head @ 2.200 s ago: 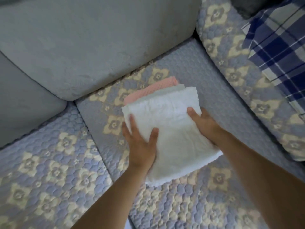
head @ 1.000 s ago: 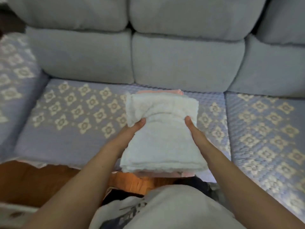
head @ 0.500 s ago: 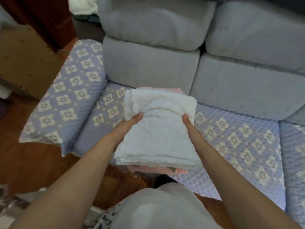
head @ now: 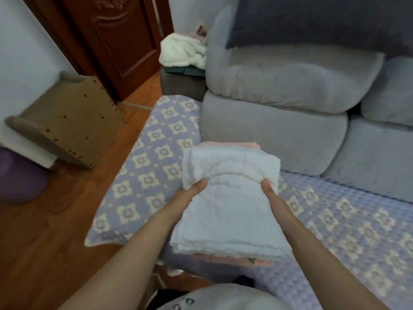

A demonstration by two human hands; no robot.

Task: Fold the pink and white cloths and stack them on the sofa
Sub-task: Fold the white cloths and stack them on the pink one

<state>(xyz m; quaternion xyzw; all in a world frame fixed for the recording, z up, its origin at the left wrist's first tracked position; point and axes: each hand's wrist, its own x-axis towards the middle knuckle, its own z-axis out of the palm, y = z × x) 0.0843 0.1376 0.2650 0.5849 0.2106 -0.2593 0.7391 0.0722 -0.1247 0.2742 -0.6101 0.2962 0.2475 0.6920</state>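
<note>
Holding a folded stack up in front of the chest, both hands on it. Left hand clamping the stack's left edge, thumb pressing down on top of the white cloth, remaining fingers tucked underneath and out of sight. Right hand doing the same on the right edge, thumb bearing down on the white cloth, fingers hidden below. Both grips grasping the stack, then, squeezing it at the middle so the far end is bulging up into a soft ridge.

Riding on top: white cloth, folded in several layers, near edge showing stacked scalloped hems. Peeking out beneath: pink cloth, a strip visible past the far end and another sliver showing under the near edge. Hard telling how many pink layers are in there.

Hovering over the sofa, above the quilted seat cover with its cream flower pattern, just in front of the grey back cushions. Not touching the seat from what is showing, the near end hanging out past the seat's front edge.

Off to the left: wooden floor, a brown door, a cardboard piece leaning by the wall. Sitting behind the sofa's arm: a crumpled white bundle on a dark box.
</note>
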